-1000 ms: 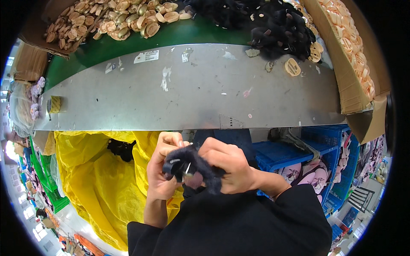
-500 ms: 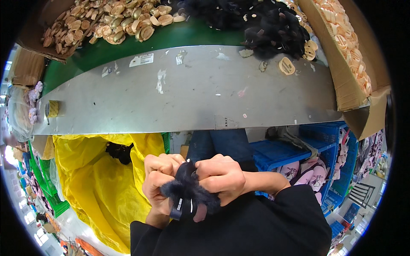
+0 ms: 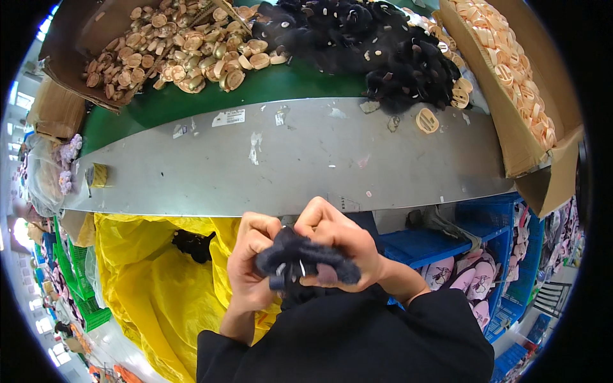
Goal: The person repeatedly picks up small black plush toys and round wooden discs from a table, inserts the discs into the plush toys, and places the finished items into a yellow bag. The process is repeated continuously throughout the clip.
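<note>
Black, fluffy fabric piece shows at the lower middle of the head view, near the edge of the grey metal table. The left hand pinches one side and the right hand the other, fingers curled closed, probably to steady it. A crumpled yellow plastic bag gapes at left, perhaps for easy reach.

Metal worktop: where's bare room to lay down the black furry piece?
The broad middle of the worktop, between the tape roll and right-hand cardboard box, holds only stickers and small scraps. Crowded: the green surface beyond, with its tan parts and black furry pile, which reaches the worktop's back right, near a loose tan oval.
</note>
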A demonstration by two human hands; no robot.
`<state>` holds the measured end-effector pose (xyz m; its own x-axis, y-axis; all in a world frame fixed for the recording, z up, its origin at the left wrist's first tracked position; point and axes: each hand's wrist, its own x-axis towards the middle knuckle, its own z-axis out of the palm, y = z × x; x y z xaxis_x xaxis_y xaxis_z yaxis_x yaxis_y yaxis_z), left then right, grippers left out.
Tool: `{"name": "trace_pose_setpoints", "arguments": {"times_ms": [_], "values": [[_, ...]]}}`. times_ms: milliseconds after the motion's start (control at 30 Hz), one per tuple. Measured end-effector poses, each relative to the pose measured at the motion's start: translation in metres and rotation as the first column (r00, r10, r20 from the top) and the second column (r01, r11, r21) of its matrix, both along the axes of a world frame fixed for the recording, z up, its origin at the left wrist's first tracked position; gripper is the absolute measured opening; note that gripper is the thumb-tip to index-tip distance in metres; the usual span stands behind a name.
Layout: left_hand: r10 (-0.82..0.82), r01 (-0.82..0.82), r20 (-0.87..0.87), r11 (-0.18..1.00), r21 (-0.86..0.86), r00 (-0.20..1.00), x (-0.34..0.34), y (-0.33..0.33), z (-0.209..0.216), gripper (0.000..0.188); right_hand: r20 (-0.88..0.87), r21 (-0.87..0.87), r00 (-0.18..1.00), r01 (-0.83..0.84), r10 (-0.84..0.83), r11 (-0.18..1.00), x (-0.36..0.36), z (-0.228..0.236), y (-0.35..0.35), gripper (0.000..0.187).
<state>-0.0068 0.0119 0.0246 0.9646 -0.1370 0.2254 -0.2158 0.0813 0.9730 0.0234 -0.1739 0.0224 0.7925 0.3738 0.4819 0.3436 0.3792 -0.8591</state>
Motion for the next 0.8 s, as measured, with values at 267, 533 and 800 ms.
{"name": "trace_pose_setpoints", "arguments": {"times_ms": [267,533,800], "values": [[0.268,-0.28,0.141,0.957,0.072,0.953,-0.021,-0.014,-0.011,0.04,0.14,0.05,0.96,0.239,-0.244,0.97,-0.008,-0.005,0.019,0.025],[0.64,-0.677,0.229,0.719,0.159,0.734,-0.035,-0.005,-0.033,0.059,0.436,-0.049,0.719,0.619,-0.541,0.784,-0.023,-0.021,0.056,0.034],[0.475,-0.548,0.293,0.792,0.27,0.83,-0.022,0.0,-0.029,0.05,0.274,-0.154,0.874,0.452,-0.401,0.879,-0.021,-0.027,0.058,0.056]]}}
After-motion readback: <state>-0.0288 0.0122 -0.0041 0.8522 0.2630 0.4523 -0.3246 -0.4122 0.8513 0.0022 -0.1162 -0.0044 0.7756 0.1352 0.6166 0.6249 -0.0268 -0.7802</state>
